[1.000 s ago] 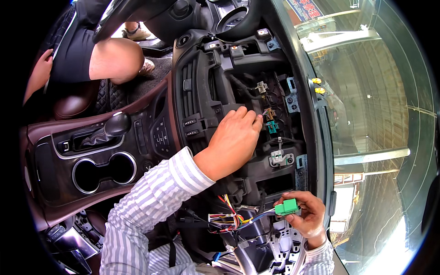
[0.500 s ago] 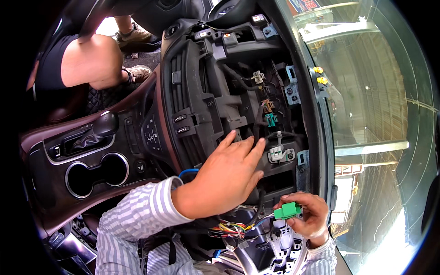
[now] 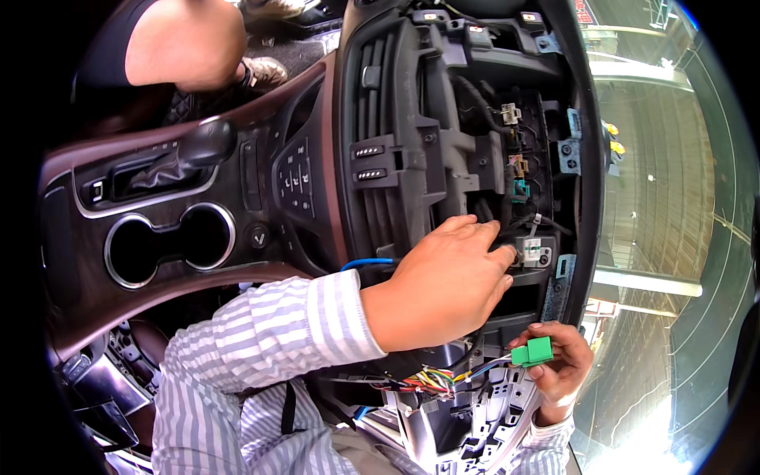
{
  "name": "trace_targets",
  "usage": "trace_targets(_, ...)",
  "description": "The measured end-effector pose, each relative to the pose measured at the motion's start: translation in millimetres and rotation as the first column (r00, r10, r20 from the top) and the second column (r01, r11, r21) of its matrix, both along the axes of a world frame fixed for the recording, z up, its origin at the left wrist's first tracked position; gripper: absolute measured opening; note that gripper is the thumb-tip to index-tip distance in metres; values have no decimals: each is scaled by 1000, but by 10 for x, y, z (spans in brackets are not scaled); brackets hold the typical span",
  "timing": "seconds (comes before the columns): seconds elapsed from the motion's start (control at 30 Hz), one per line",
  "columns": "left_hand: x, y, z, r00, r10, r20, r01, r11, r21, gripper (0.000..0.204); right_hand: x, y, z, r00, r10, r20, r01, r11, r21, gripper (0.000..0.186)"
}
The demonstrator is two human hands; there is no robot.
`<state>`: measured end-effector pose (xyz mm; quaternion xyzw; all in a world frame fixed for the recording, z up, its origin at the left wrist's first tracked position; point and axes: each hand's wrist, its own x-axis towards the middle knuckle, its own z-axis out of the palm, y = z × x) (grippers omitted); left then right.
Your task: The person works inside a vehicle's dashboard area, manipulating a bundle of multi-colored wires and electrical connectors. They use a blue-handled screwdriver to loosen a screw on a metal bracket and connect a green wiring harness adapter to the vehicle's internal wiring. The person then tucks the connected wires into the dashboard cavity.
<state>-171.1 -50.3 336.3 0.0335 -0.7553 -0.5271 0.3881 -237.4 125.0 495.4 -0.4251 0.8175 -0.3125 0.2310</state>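
Observation:
My left hand (image 3: 447, 285) rests palm down over the opened dashboard (image 3: 412, 150), its fingers bent but apart at an opening, with nothing visible in them. Its fingertips are partly hidden. Close by sits a white connector (image 3: 534, 252) on a bracket. Farther off along the opening are a teal connector (image 3: 521, 190), a brownish connector (image 3: 518, 166) and a pale connector (image 3: 511, 115). At the right, my right hand (image 3: 570, 366) pinches a green plug connector (image 3: 538, 351) between thumb and fingers. A bundle of coloured wires (image 3: 431, 381) runs toward this plug from the left.
A blue cable (image 3: 368, 262) passes beside my left wrist. The centre console carries a gear lever (image 3: 207, 144) and double cup holders (image 3: 127, 245). Another person's bare leg (image 3: 186, 47) is at the upper left. The windscreen (image 3: 665, 198) rises at the right.
The view has shifted, so the dashboard appears farther right. My left hand's fingers, spread flat before, now bend down toward the opening. The green plug stays in my right hand, turned slightly.

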Motion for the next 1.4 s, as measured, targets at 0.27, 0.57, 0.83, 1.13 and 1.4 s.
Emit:
trace_targets(0.27, 8, -13, 23, 996, 75, 52, -68, 990, -125, 37, 0, -20, -1, 999, -48, -18, 49, 999, 15, 52)
trace_targets(0.57, 50, -100, 25, 987, 144, 72, -127, 972, -198, 41, -63, -59, 110, 998, 15, 69, -20, 996, 85, 48)
trace_targets(0.83, 78, -254, 91, 991, 84, 99, -73, 991, -113, 33, -141, -94, 194, 963, 262, -61, -253, 959, 125, 48)
trace_targets(1.13, -11, -376, 209, 977, 184, 108, -185, 983, 0, 26, -161, -84, 194, 949, 309, -54, -302, 946, 119, 48)
trace_targets(1.4, -261, -468, 231, 909, 363, 204, -348, 932, -106, 28, -152, -96, 195, 946, 321, -52, -315, 944, 99, 49)
